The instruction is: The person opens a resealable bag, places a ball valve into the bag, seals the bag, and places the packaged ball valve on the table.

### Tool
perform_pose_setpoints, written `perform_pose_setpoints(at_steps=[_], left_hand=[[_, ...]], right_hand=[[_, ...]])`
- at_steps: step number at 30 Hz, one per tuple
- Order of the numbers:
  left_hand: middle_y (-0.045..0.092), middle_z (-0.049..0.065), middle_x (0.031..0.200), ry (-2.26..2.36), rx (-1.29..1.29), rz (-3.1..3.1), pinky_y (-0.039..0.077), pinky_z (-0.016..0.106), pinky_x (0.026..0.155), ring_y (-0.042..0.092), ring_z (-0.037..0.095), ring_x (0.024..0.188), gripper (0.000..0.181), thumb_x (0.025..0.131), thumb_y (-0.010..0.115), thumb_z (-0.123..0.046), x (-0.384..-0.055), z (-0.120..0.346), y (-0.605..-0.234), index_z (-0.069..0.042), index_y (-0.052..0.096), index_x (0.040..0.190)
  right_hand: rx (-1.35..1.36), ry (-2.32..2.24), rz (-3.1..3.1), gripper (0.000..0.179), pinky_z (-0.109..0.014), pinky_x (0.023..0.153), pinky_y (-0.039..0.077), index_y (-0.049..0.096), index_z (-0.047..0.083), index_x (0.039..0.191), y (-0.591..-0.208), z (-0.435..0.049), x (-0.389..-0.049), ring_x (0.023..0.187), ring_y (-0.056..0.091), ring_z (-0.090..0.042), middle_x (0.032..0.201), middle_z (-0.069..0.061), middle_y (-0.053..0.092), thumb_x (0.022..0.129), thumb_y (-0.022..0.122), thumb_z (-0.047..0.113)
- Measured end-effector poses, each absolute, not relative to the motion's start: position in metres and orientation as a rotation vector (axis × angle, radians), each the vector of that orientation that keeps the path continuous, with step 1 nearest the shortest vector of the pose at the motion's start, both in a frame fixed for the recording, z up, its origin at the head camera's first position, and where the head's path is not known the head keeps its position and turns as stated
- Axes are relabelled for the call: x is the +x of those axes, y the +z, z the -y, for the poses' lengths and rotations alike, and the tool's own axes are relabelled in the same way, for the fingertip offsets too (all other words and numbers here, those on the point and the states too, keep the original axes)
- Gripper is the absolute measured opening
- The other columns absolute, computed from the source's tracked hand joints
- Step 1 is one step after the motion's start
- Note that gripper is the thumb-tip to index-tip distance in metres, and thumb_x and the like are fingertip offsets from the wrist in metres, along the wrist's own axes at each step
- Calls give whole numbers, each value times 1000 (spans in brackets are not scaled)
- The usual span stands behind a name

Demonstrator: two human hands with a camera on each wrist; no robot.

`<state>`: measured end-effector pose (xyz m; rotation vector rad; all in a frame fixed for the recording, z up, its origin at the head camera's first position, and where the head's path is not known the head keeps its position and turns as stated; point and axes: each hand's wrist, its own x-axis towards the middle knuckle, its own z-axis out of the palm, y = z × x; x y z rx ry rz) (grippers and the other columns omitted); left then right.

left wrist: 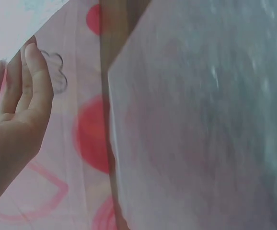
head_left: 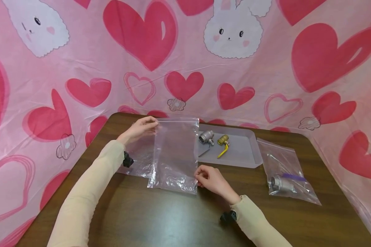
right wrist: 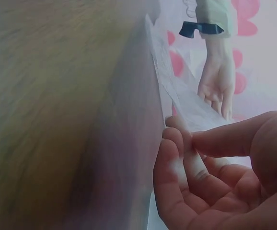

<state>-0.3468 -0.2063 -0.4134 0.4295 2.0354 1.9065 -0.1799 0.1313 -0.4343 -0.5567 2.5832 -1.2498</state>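
A clear zip-lock bag [head_left: 175, 154] hangs spread between both hands over the table, with its zip strip along the top. My left hand [head_left: 142, 126] pinches its upper left corner; in the left wrist view the fingers [left wrist: 40, 81] meet at the bag's edge. Lower down, my right hand [head_left: 212, 178] pinches the right edge near the bottom corner. The right wrist view shows that thumb [right wrist: 229, 143] pressed against the fingertips with the film between them. Nothing shows inside this bag.
Behind the bag stands a translucent tray [head_left: 241, 161] with a grey-handled valve [head_left: 206, 137] and a yellow-handled brass valve [head_left: 223, 140]. Other clear bags [head_left: 137, 164] lie at left. A bag [head_left: 282, 161] holding a purple-handled valve [head_left: 282, 183] lies at right on the brown table [head_left: 160, 219].
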Motion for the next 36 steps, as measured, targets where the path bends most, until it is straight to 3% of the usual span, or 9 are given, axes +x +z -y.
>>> perform_pose_setpoints(at_steps=[9,21,24,31,36], left_hand=[[75,-10,98,1954,507,-2007,59,31,87,71,7,87,12,102,54,-10,-328,187,-407,-15,63,107],[77,-6,100,1999,635,-1876,59,25,82,74,10,89,17,103,49,-9,-291,165,-402,-16,64,109],[77,-5,99,1997,642,-1882,60,25,82,74,11,88,15,103,51,-8,-282,159,-399,-12,63,110],[78,-4,98,1954,675,-1981,60,28,79,74,12,85,25,101,53,-6,-262,147,-395,12,54,118],[77,-8,97,1955,690,-1995,60,30,81,74,11,87,20,101,54,-8,-253,145,-397,7,57,115]], right_hand=[[-613,-1188,-2658,4,-19,56,46,64,5,91,-435,-156,-167,60,53,-1,74,-6,69,94,64,8],[-678,-1033,-2842,6,-18,61,43,69,12,84,-438,-188,-151,66,47,3,77,3,68,90,69,11],[-668,-1010,-2853,7,-18,61,44,69,13,83,-439,-192,-147,66,50,4,77,3,68,89,70,12],[-678,-1045,-2875,5,-20,63,51,68,11,86,-436,-200,-142,70,62,-3,85,-2,70,87,73,10],[-690,-1064,-2910,6,-21,64,53,68,9,86,-431,-202,-142,71,64,-5,85,-3,70,86,73,8]])
